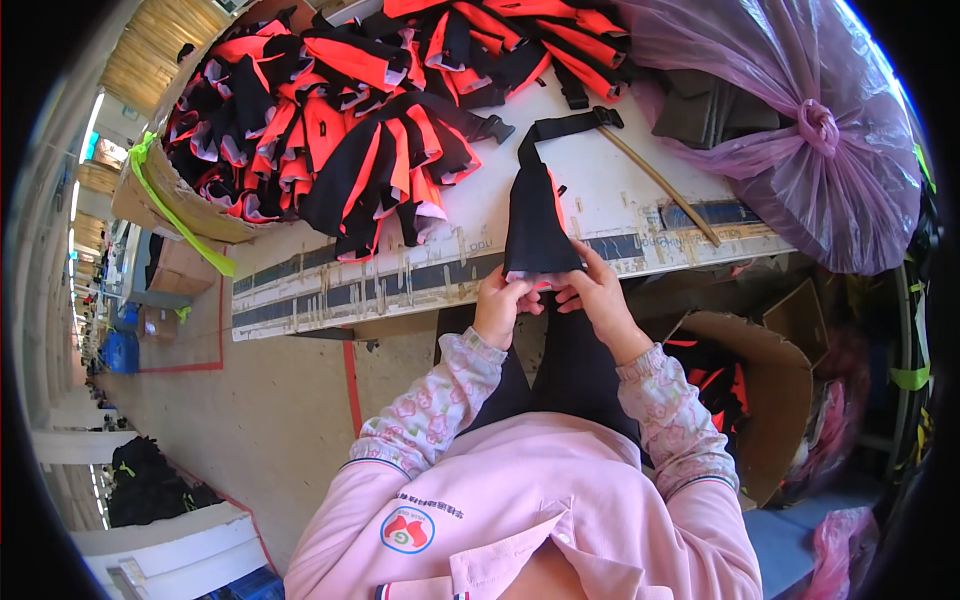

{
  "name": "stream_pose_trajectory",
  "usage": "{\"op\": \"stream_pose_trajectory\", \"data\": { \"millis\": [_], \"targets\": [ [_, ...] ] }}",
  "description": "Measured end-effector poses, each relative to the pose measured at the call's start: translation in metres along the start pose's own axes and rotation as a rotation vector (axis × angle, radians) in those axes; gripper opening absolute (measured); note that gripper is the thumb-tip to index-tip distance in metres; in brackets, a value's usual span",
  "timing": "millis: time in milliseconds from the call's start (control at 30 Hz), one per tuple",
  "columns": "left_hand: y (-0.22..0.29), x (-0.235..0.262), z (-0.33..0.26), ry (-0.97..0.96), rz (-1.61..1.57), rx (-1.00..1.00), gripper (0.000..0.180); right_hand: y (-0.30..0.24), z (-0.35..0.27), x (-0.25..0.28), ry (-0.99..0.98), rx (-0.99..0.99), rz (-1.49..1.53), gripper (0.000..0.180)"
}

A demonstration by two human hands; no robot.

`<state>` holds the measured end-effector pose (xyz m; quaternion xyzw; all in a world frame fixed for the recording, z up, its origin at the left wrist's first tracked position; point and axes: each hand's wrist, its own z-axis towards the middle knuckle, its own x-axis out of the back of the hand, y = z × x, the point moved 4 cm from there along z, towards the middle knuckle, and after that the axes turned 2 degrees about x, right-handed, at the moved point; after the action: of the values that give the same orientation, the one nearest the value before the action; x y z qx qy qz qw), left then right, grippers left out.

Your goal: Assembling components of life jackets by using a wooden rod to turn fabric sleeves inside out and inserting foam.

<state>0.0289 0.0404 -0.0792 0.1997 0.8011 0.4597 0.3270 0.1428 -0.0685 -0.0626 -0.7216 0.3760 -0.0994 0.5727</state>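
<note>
At the near edge of the table (625, 205), left of the stick (660, 186), we have the black cloth piece (540, 225), its narrow end and strap (565, 125) pointing to the far side and its wide end toward our body. Our left hand (497, 308) pinches the wide end near its left corner, and our right hand (602, 300) pinches it near the right corner; some fingers are hidden under the cloth, so we cannot tell how firmly they press. To handle the pale hem (540, 279) well, we should hold both pinches level, spread the edge evenly and feel for folds with our thumbs. We would do best to let the strap and its buckle (607, 117) lie untwisted, and leave the heap of black and orange pieces (300, 140) at far left undisturbed.
</note>
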Motion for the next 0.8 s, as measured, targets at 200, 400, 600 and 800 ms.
{"op": "stream_pose_trajectory", "data": {
  "millis": [200, 400, 600, 800],
  "targets": [
    [-0.025, 0.018, -0.004, 0.059, 0.036, 0.208, 0.018, 0.022, 0.011, 0.004, 0.108, 0.034, -0.127, 0.041],
    [-0.026, 0.01, -0.017, -0.039, -0.013, 0.367, 0.035, 0.021, 0.018, 0.008, 0.151, 0.293, -0.673, 0.029],
    [-0.04, 0.007, 0.003, -0.099, -0.271, 0.333, 0.035, 0.012, 0.009, -0.005, 0.058, 0.093, -0.415, 0.033],
    [-0.038, 0.004, 0.005, 0.021, -0.17, 0.303, 0.029, 0.014, 0.015, 0.005, 0.094, 0.162, -0.615, 0.035]
  ]
}}
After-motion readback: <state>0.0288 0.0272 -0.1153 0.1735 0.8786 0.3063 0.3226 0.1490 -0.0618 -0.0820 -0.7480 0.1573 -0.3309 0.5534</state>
